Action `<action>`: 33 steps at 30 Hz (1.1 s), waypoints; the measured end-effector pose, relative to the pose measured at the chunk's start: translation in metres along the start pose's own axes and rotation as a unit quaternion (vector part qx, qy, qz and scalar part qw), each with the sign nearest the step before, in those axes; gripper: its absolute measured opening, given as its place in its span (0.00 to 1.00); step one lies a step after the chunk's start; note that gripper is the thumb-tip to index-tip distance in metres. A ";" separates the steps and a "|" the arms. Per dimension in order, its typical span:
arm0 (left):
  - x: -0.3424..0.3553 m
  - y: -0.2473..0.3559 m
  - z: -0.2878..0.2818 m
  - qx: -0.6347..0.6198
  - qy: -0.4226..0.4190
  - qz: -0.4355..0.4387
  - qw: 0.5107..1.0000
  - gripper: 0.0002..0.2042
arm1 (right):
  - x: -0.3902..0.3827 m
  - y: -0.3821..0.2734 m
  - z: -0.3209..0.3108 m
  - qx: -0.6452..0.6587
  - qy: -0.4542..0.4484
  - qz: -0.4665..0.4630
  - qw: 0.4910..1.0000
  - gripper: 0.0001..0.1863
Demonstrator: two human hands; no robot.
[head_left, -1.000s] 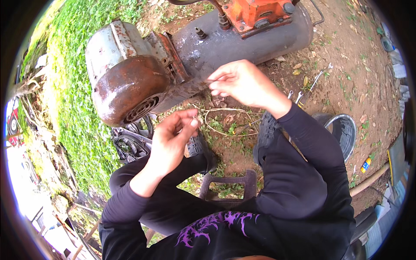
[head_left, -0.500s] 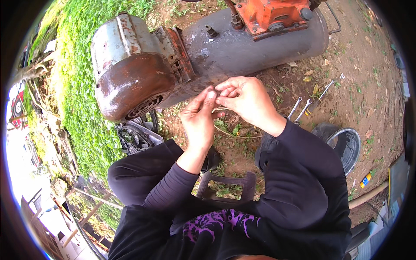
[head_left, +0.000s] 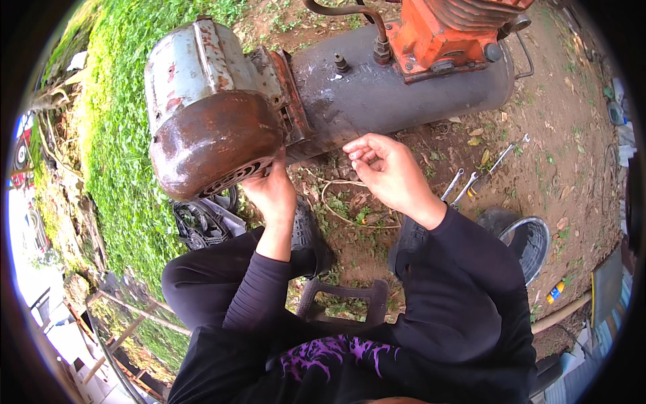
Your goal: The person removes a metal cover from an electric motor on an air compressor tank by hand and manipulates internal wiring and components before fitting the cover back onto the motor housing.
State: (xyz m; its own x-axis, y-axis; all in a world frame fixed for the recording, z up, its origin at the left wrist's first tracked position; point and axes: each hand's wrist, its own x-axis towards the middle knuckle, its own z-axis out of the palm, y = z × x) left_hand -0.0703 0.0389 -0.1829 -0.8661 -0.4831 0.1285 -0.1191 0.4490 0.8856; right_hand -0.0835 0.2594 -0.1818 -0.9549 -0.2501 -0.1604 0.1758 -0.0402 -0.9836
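My left hand [head_left: 271, 192] reaches up at the vented end of the rusty motor [head_left: 212, 141], its fingertips hidden at or under the cover. Below the dark tank [head_left: 404, 97] my right hand [head_left: 383, 175] is curled with fingers and thumb close together; anything between them is too small to make out. The tank carries an orange compressor pump [head_left: 441, 40] and a small fitting [head_left: 340, 64] on top. A pale loop of cord or wire [head_left: 326, 209] lies on the ground beneath my hands.
Several spanners [head_left: 502, 158] lie on the dirt to the right, with a dark round bucket [head_left: 518, 242] and a small yellow-blue object [head_left: 556, 291]. A tangle of black parts [head_left: 205, 222] sits below the motor. A plastic stool [head_left: 346, 293] stands between my legs. Grass borders the left.
My hands met at the fingertips half a second ago and are now apart: the left has moved left and up to the motor's vented end, the right slightly right and down.
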 end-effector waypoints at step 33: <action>0.008 -0.016 0.051 -0.011 0.054 0.046 0.997 0.19 | 0.010 -0.010 0.000 -0.016 -0.014 -0.020 1.000 0.11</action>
State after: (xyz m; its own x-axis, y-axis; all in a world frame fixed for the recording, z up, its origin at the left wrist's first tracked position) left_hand -0.1003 0.0659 -0.2188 -0.8157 -0.5190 0.2553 -0.0297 0.4784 0.8776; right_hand -0.0951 0.2575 -0.1741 -0.9539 -0.2756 -0.1187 0.1292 -0.0201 -0.9914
